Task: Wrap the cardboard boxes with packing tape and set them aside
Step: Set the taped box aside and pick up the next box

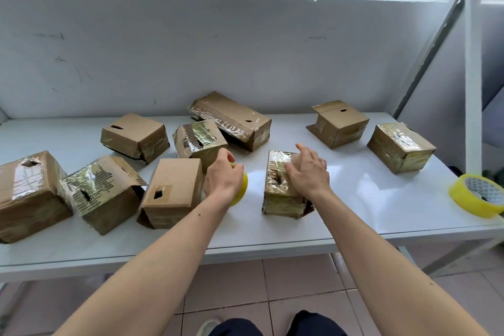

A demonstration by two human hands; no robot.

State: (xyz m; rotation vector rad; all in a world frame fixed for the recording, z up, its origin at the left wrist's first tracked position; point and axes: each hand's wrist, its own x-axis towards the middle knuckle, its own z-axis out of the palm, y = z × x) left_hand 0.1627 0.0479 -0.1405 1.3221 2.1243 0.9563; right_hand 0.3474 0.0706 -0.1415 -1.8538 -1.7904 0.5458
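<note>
head | left hand [222, 179] grips round yellow tape roll [241, 185] | right hand [308, 172] flat, fingers relaxed, on glossy taped box [281, 188]

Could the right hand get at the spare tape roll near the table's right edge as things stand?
Probably yes. The right hand rests open on the wrapped box and holds nothing, and only bare table lies between it and the spare tape roll.

Open white tabletop [362, 199] right of centre, up to a yellow tape roll [477, 195] at the right edge. Crowded at left with cardboard boxes [103, 191]; tight gaps only.
</note>
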